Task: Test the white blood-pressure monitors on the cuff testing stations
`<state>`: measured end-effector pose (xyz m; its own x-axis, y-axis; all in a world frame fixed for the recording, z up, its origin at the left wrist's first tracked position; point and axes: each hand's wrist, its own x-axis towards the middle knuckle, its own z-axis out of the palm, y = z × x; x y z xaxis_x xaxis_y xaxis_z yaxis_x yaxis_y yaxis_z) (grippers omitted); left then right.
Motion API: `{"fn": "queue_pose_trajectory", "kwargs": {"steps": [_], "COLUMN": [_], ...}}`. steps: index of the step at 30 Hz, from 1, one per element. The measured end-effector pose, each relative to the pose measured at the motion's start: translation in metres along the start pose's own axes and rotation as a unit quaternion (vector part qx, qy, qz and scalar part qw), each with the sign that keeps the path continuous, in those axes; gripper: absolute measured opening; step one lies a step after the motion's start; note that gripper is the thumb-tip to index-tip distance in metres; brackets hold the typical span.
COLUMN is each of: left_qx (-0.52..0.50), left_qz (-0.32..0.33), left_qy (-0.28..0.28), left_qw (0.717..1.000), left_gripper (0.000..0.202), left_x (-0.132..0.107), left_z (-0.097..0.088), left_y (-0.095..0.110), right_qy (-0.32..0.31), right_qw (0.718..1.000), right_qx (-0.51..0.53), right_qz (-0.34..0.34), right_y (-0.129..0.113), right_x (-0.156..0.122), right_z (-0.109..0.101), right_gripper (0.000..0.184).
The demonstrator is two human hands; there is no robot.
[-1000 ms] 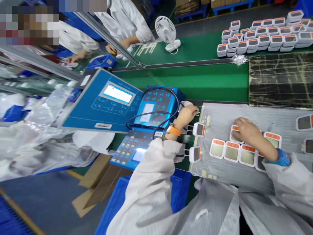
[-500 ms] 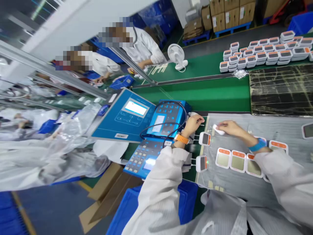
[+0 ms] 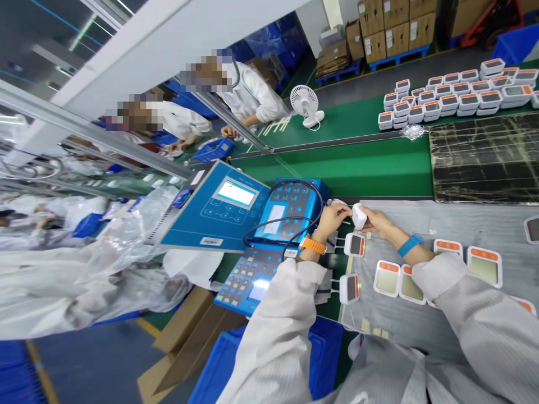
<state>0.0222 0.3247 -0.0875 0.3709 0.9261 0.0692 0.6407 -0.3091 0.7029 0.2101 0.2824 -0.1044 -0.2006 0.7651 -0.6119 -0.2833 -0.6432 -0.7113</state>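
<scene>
My right hand [image 3: 376,220], with a blue band on its wrist, grips a small white electronic device [image 3: 359,215], its white casing towards me and its screen out of sight. The fingers of my left hand [image 3: 334,217] are pinched together at the device's left side, with an orange watch strap behind them. They seem to hold a thin white cable [image 3: 346,223], whose tip is hidden. Just nearer, a device with a grey screen and orange strip [image 3: 354,245] sits joined to white leads. Another wired device [image 3: 349,288] shows a small green light.
Blue test instruments [image 3: 219,210] with black cables stand to the left. Several white-and-orange devices [image 3: 387,278] lie on the grey mat [image 3: 398,320]. Beyond are a dark wrapped panel [image 3: 484,157], a white fan [image 3: 305,102] and stacked devices [image 3: 448,102]. Co-workers [image 3: 255,90] sit across the line.
My right hand has moved left with the white device and brought it up against my left fingertips. The device is now raised on edge. My left hand has stayed nearly in place.
</scene>
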Motion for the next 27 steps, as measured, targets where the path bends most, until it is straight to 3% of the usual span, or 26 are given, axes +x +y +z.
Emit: {"fn": "queue_pose_trajectory", "kwargs": {"steps": [3, 8, 12, 14, 22, 27], "left_qx": [-0.003, 0.006, 0.008, 0.012, 0.067, 0.068], "left_qz": [-0.012, -0.010, 0.025, 0.031, 0.095, 0.065], "left_qy": [-0.015, 0.043, -0.073, -0.101, -0.082, -0.050], "left_qw": [1.000, 0.999, 0.997, 0.994, 0.990, 0.994], "left_gripper": [0.007, 0.014, 0.012, 0.007, 0.007, 0.008], "left_x": [0.003, -0.003, -0.014, -0.016, -0.012, -0.017], "left_z": [-0.001, -0.005, -0.015, -0.017, -0.007, -0.002], "left_y": [0.002, 0.009, 0.010, 0.007, -0.001, 0.002], "right_qy": [0.002, -0.002, 0.003, 0.003, 0.017, 0.033], "right_qw": [1.000, 1.000, 1.000, 1.000, 1.000, 0.999], "right_qx": [-0.010, -0.001, 0.013, 0.018, 0.018, 0.011], "right_qz": [-0.005, 0.001, 0.006, 0.005, -0.007, -0.021], "right_y": [0.000, 0.000, -0.001, -0.002, -0.001, 0.003], "right_x": [0.001, 0.001, -0.001, -0.002, -0.004, 0.000], "right_z": [0.001, -0.002, -0.002, -0.002, 0.000, 0.002], "right_gripper": [0.038, 0.038, 0.037, 0.036, 0.033, 0.036]}}
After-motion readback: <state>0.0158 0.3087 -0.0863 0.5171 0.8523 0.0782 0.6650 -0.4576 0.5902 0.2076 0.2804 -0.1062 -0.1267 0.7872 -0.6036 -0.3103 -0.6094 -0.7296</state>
